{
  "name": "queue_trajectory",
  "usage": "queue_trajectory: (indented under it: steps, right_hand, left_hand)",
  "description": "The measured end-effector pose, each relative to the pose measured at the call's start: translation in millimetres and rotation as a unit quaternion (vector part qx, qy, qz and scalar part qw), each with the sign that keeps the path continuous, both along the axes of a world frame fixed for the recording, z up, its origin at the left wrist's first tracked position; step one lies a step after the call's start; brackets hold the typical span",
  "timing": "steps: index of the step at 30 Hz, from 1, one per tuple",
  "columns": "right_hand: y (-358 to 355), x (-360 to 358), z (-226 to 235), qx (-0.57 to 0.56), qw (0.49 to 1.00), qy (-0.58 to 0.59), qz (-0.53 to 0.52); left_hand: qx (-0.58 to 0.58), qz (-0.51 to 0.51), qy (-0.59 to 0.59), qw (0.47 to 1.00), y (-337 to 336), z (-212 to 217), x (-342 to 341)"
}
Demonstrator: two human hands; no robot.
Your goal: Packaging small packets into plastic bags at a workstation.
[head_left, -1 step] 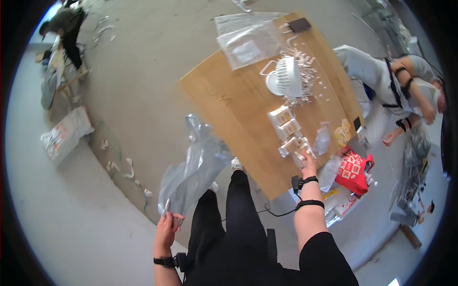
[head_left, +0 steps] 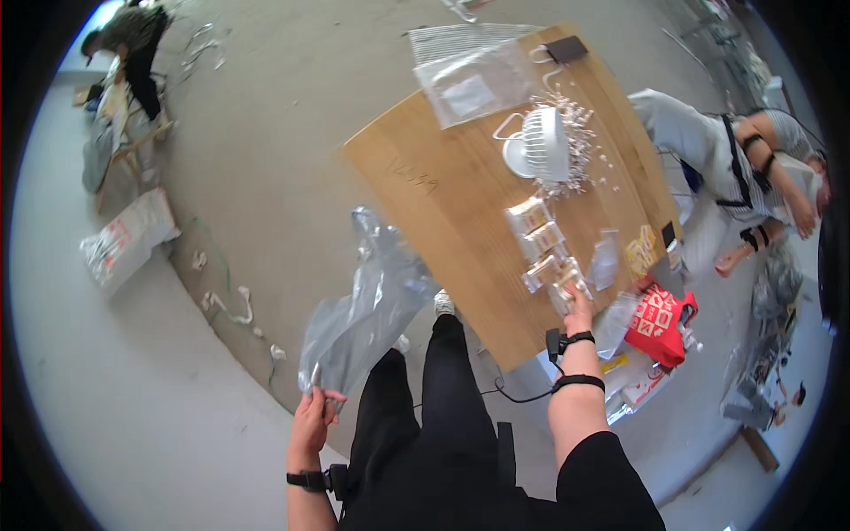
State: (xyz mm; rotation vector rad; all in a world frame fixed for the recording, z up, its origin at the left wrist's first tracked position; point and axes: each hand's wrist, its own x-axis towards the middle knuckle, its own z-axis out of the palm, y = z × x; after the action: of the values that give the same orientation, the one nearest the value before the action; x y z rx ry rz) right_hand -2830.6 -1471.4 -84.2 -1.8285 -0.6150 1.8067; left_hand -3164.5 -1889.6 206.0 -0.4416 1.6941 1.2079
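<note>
Now, beside the wooden board (head_left: 443, 203), keep your left hand (head_left: 312, 425) closed on the big clear plastic bag (head_left: 367, 301); hold it open. Your right hand (head_left: 577, 310) pinches 1 small packet (head_left: 567, 288) at the board's near edge; lift it cleanly.

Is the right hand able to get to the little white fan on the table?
Probably yes. The right hand rests at the near table edge on a small packet. The white fan stands farther up the board, with only small packets lying flat between, nothing tall blocking.
</note>
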Motion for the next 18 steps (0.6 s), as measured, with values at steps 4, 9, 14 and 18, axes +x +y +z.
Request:
queue_trajectory:
  steps: [4,9,14,18]
  right_hand:
    - [-13,31,35,-0.004,0.996,0.05,-0.076]
    - [-54,-31,130,-0.012,0.986,0.142,0.089]
    - [-120,-183,196,-0.122,0.854,0.274,0.426]
    - [-210,-288,156,-0.181,0.635,0.236,0.713]
  left_hand:
    - [0.017,0.013,0.011,1.0,17,2,9]
    - [0.039,-0.008,0.005,0.999,15,6,19]
    - [0.088,-0.022,-0.006,0.996,27,17,27]
    - [0.096,-0.029,0.001,0.995,33,31,27]
